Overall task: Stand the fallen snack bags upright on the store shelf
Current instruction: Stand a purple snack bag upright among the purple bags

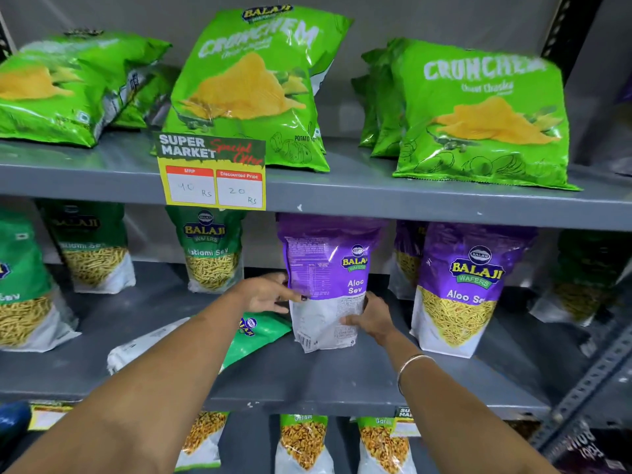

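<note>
A purple and white Aloo Sev bag (pixel 325 268) stands upright on the middle shelf (pixel 307 378), turned partly sideways so its printed back panel shows. My left hand (pixel 265 293) grips its left edge and my right hand (pixel 371 318) holds its lower right side. Just left of it a green Ratlami Sev bag (pixel 260 331) lies flat on the shelf, partly hidden under my left forearm. On the top shelf at the left, a green Crunchem chips bag (pixel 58 87) lies tipped over on its side.
Upright green Ratlami Sev bags (pixel 210 251) stand behind and to the left, and another upright Aloo Sev bag (pixel 461 289) to the right. Crunchem bags (pixel 478 111) stand on the top shelf, with a price tag (pixel 213 172) on its edge. A metal upright (pixel 588 381) runs at the right.
</note>
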A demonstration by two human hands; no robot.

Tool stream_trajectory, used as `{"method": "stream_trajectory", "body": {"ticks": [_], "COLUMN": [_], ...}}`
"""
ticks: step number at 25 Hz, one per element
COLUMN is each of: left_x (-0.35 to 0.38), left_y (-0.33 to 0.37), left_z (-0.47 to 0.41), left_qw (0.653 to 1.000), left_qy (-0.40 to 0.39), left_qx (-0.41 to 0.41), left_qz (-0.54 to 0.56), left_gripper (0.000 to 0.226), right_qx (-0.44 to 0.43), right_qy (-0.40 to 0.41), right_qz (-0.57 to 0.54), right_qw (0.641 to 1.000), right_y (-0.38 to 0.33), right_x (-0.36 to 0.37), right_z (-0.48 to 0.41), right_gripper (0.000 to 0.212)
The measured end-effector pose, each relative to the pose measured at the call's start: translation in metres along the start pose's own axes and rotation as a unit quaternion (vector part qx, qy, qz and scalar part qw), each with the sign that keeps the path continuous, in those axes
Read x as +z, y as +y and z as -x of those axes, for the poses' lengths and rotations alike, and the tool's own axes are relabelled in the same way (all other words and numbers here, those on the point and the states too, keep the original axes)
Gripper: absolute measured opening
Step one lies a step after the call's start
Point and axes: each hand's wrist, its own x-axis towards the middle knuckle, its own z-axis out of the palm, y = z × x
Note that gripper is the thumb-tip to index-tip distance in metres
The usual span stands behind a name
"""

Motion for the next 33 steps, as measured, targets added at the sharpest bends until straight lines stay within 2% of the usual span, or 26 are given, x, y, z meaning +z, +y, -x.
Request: {"method": "stream_trajectory", "body": {"ticks": [2,4,6,9,11,12,14,15,16,18,22,24,26,28,30,33], "left_x": [-0.007,-0.013,-0.010,0.008,0.020,0.025,0.033,0.034,0.034,0.031,0.020,0.020,0.022,0.025,0.029,0.035], "left_y": [-0.005,-0.008,-0.013,-0.021,-0.027,-0.029,-0.029,-0.029,-0.030,-0.030,-0.030,-0.029,-0.028,-0.029,-0.029,-0.033], "left_z": [0.000,-0.003,-0.011,-0.027,-0.039,-0.043,-0.048,-0.049,-0.049,-0.049,-0.044,-0.044,-0.042,-0.040,-0.035,-0.030], "left_qw": [0.999,0.997,0.998,0.996,0.991,0.990,0.989,0.986,0.984,0.985,0.981,0.983,0.982,0.975,0.971,0.972], "left_qy": [-0.032,-0.059,-0.037,0.076,0.122,0.122,0.122,0.138,0.147,0.131,0.155,0.143,0.157,0.200,0.212,0.198], "left_qx": [-0.027,-0.038,-0.032,0.035,0.059,0.067,0.087,0.094,0.100,0.101,0.087,0.083,0.074,0.071,0.076,0.098], "left_qz": [-0.016,-0.028,-0.026,-0.020,0.002,0.006,0.002,-0.005,-0.017,-0.050,-0.076,-0.078,-0.069,-0.068,-0.077,-0.075], "left_gripper": [0.041,0.034,0.027,0.023,0.025,0.033,0.075,0.087,0.090,0.077,0.020,0.023,0.024,0.056,0.077,0.062], "right_qx": [0.020,0.055,0.068,0.048,0.021,0.006,0.006,0.014,0.025,0.029,0.006,0.000,-0.009,-0.042,-0.066,-0.056], "right_qy": [0.036,0.038,-0.013,-0.142,-0.231,-0.257,-0.241,-0.220,-0.205,-0.188,-0.131,-0.104,-0.131,-0.195,-0.219,-0.193], "right_qz": [0.006,-0.064,-0.141,-0.169,-0.184,-0.199,-0.203,-0.194,-0.185,-0.172,-0.187,-0.198,-0.238,-0.257,-0.227,-0.194], "right_qw": [0.999,0.996,0.988,0.974,0.955,0.946,0.949,0.956,0.961,0.967,0.974,0.975,0.962,0.946,0.947,0.960], "right_y": [0.002,-0.001,-0.006,-0.011,-0.015,-0.016,-0.017,-0.017,-0.017,-0.013,-0.005,-0.004,0.000,0.007,0.011,0.015], "right_x": [0.001,0.002,0.001,-0.011,-0.013,-0.011,-0.002,0.001,0.001,-0.006,-0.020,-0.023,-0.025,-0.025,-0.024,-0.020], "right_z": [-0.001,0.002,0.006,0.015,0.022,0.023,0.020,0.019,0.019,0.015,0.006,0.003,-0.001,-0.002,-0.007,-0.013], "right_gripper": [0.076,0.056,0.037,0.034,0.033,0.038,0.064,0.073,0.073,0.056,0.016,0.022,0.024,0.032,0.053,0.063]}}
